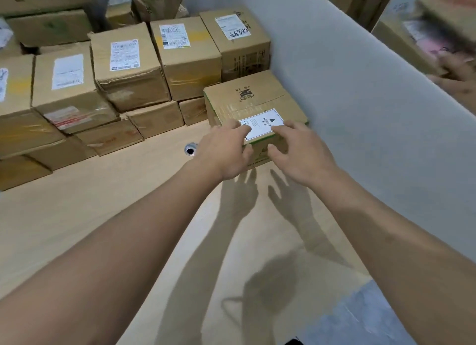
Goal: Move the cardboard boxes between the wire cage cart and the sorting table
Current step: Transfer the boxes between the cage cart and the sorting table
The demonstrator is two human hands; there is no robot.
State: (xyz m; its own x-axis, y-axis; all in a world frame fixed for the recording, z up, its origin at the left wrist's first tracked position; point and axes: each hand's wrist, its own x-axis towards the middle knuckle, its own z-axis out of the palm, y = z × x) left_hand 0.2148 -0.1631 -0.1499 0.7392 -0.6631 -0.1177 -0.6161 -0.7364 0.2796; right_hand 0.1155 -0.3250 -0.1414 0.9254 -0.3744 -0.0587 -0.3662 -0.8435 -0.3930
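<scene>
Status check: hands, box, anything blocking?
Both open: left hand, right hand, fingers at near edge of HEAVY-labelled box. Box on table beside grey partition; other boxes stacked left.

Arms stretched forward; left hand (224, 154), right hand (300, 154) close together, fingers (241, 129) spread.

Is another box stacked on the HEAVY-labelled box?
No, only the left hand and right hand rest on top of the labelled box.
</scene>
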